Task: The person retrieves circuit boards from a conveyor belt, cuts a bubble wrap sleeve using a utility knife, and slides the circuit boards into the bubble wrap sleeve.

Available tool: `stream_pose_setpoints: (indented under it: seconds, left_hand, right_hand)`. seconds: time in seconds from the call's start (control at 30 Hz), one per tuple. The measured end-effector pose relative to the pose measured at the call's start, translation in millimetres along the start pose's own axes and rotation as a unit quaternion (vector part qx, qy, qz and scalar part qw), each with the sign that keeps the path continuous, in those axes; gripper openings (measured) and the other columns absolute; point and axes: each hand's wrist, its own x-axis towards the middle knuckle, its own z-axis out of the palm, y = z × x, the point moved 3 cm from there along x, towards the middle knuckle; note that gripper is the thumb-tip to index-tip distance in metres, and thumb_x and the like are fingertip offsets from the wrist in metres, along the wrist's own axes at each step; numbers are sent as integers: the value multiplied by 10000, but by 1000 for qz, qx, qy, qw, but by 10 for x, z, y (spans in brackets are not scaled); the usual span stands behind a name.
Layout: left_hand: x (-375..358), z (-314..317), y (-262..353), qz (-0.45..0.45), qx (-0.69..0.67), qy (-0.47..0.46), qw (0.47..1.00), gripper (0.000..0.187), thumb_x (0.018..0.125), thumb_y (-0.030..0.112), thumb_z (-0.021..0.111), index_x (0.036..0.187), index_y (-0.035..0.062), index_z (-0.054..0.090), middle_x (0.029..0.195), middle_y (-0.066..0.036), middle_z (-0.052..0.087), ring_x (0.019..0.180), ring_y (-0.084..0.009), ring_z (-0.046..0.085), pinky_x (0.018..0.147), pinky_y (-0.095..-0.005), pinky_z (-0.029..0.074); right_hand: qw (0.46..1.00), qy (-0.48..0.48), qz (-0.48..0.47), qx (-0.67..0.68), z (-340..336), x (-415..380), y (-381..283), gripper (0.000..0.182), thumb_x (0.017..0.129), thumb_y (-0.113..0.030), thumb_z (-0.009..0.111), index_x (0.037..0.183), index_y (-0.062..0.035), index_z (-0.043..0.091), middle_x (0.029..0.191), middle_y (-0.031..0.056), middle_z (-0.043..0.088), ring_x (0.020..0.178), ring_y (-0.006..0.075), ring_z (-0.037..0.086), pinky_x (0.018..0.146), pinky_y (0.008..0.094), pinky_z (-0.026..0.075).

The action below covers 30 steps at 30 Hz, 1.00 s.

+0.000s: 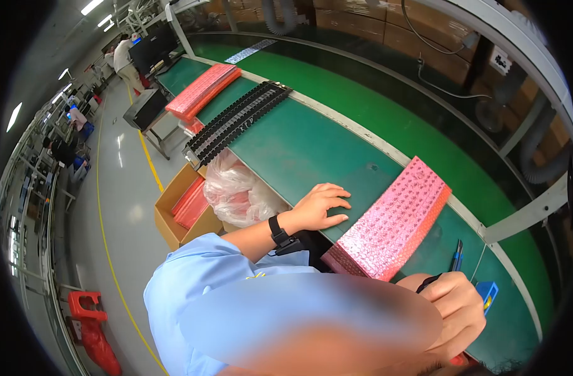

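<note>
My left hand lies on the green worktop with its fingers spread, holding nothing. A black band is around that wrist. To the right of this hand lies a pink bubble-wrap pack, slanting across the worktop and apart from the fingers. My right hand is raised at the lower right, close to the camera, with its fingers curled. Whatever it may hold is hidden. Beyond it, a utility knife and a blue tape dispenser lie on the worktop.
A black slotted rack and more pink bubble-wrap packs lie farther left on the worktop. Below its edge stand a cardboard box and a clear plastic bag. A green conveyor belt runs behind. People stand in the distance.
</note>
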Motion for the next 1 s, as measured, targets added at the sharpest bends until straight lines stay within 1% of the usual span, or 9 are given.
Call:
stream_pose_setpoints:
  seconds: [0.07, 0.1, 0.2, 0.33, 0.53, 0.6, 0.7, 0.8, 1.0]
  left_hand:
    - [18, 5, 14, -1, 0, -2, 1000, 254, 813, 261, 761, 1032, 138, 725, 1249, -73, 642, 1222, -286, 546, 1042, -442, 396]
    - [13, -2, 22, -3, 1, -3, 1000, 255, 812, 262, 761, 1032, 138, 726, 1252, -71, 642, 1223, -286, 545, 1045, -442, 394]
    - [-1, -11, 6, -9, 1, -1, 1000, 256, 812, 263, 762, 1033, 138, 726, 1257, -68, 641, 1225, -285, 544, 1047, -442, 393]
    - [-7, 7, -1, -11, -4, -4, 1000, 257, 811, 261, 764, 1033, 138, 724, 1260, -65, 640, 1229, -285, 542, 1048, -441, 392]
    - [-4, -2, 6, -7, -3, 3, 1000, 259, 825, 295, 741, 1023, 129, 723, 1237, -71, 645, 1225, -288, 533, 1044, -435, 394]
    - [-9, -5, 7, -10, -3, 3, 1000, 255, 819, 281, 750, 1025, 132, 722, 1242, -66, 644, 1228, -284, 534, 1046, -437, 394]
    - [-6, 2, 4, -12, -5, 3, 1000, 254, 808, 254, 768, 1029, 139, 720, 1253, -57, 641, 1236, -278, 535, 1049, -441, 394]
    - [-9, 2, 3, -10, -8, 4, 1000, 249, 830, 289, 737, 1019, 127, 721, 1240, -69, 643, 1225, -280, 534, 1048, -432, 392]
    - [-7, 0, 4, -11, -8, 4, 1000, 241, 836, 289, 733, 1015, 127, 719, 1242, -67, 642, 1228, -278, 532, 1050, -430, 391]
  right_hand:
    - [998, 21, -44, 36, -52, -10, -12, 221, 808, 14, 592, 636, -120, 559, 723, -19, 682, 645, 180, 695, 545, 227, 429]
    - [998, 20, -45, 40, -44, -35, -17, 221, 808, 14, 592, 636, -120, 559, 723, -19, 682, 645, 180, 695, 545, 227, 429]
    - [987, 139, -65, 40, -49, -161, -91, 216, 758, 42, 582, 632, -131, 560, 720, -53, 669, 631, 142, 693, 550, 224, 436]
    - [994, 104, -38, 21, -77, -206, -133, 233, 715, 57, 582, 608, -145, 537, 694, -77, 640, 623, 122, 693, 552, 221, 446]
    - [993, 105, -46, 28, -61, -150, -116, 280, 707, 59, 580, 555, -153, 476, 671, -74, 613, 617, 117, 690, 573, 214, 473]
    - [994, 98, -48, 16, -58, -141, -116, 300, 712, 57, 569, 537, -153, 447, 666, -73, 604, 622, 111, 690, 586, 211, 483]
    - [996, 83, -44, 9, -62, -125, -112, 306, 716, 53, 568, 528, -151, 439, 661, -68, 612, 621, 106, 688, 595, 207, 490]
    - [997, 72, -40, -1, -64, -121, -118, 309, 720, 46, 571, 522, -148, 434, 654, -62, 620, 617, 102, 685, 599, 205, 494]
    - [996, 82, -43, -13, -42, -130, -116, 320, 716, 44, 596, 511, -138, 431, 647, -47, 643, 604, 97, 678, 600, 203, 500]
